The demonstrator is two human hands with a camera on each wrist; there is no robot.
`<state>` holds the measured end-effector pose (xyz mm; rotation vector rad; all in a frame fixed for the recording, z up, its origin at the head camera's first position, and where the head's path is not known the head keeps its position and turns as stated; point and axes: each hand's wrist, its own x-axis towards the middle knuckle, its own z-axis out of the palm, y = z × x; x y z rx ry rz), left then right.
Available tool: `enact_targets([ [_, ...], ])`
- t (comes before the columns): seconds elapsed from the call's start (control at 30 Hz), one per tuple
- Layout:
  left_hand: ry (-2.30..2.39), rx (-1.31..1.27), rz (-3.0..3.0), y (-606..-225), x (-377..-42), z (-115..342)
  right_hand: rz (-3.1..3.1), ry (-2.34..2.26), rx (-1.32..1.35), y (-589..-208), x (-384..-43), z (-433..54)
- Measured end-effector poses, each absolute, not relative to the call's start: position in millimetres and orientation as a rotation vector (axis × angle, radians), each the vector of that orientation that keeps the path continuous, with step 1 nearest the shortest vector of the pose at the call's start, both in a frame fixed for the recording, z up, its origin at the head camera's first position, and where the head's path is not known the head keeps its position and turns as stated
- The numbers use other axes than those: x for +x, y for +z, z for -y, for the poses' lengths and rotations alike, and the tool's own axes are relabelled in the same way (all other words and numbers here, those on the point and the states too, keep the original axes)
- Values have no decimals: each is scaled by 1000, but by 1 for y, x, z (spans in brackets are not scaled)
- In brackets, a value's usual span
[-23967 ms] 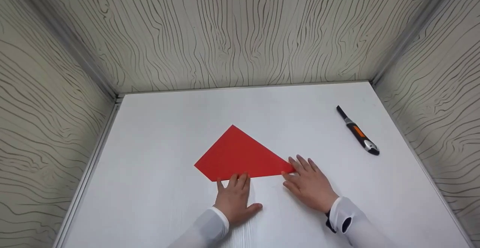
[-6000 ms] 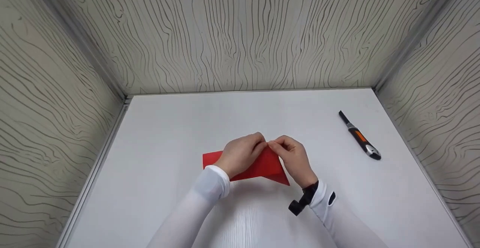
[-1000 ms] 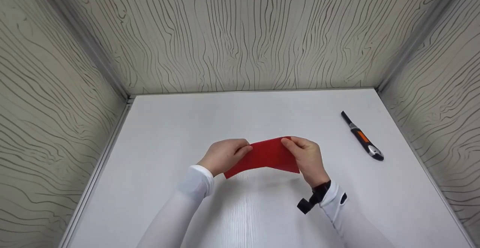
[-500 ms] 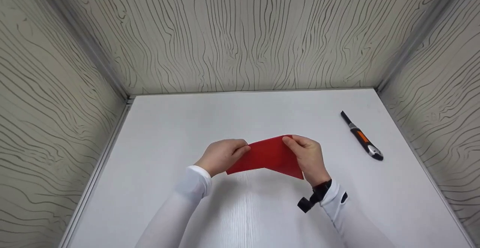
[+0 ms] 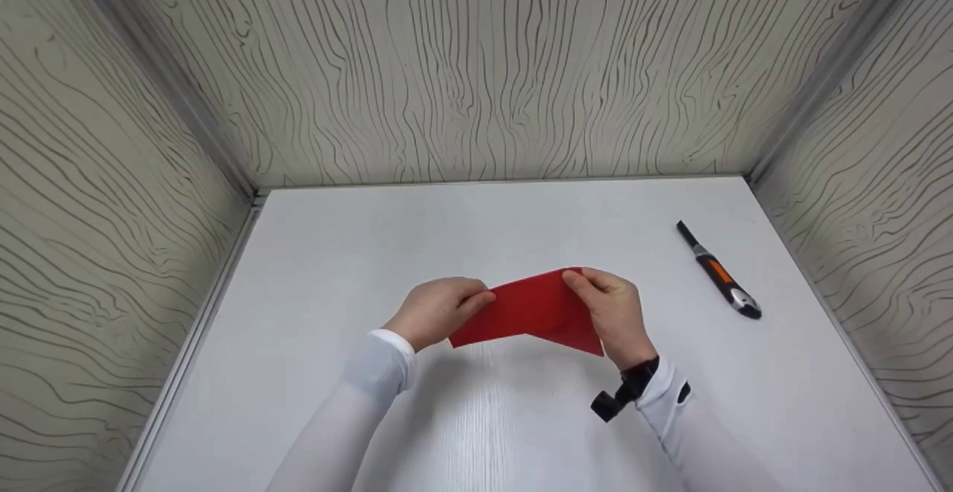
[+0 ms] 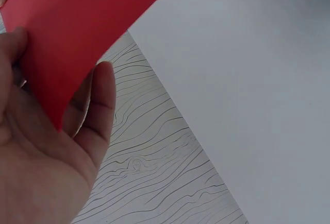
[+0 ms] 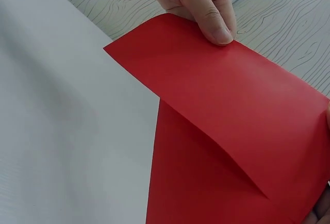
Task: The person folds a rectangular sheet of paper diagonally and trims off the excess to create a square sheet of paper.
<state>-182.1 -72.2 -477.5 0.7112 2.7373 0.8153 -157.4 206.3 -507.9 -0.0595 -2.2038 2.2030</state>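
A folded sheet of red paper is held up above the white table between both hands. My left hand pinches its left end, thumb on the near face and fingers behind. At the upper right corner, my right hand grips the paper the same way. The right wrist view shows a folded layer of the red paper lying over another, with the lower layer sticking out beneath. In the left wrist view the paper's corner points down into the left palm, and the fingers curl behind it.
A utility knife with a black and orange handle lies on the right of the white table. Wood-patterned panels rise behind and at both sides. A black strap with a small camera is on the right wrist.
Earlier the paper lay flat under both hands, then was pinched at its top edge. Now it is raised and held at both ends. Over the last half second it barely shifts.
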Motion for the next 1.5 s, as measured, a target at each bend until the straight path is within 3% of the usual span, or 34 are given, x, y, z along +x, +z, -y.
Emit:
enact_targets([
  [1.5,1141,560,-2480,-483,-172,103,2178,2100,-110,-511,-158,-229],
])
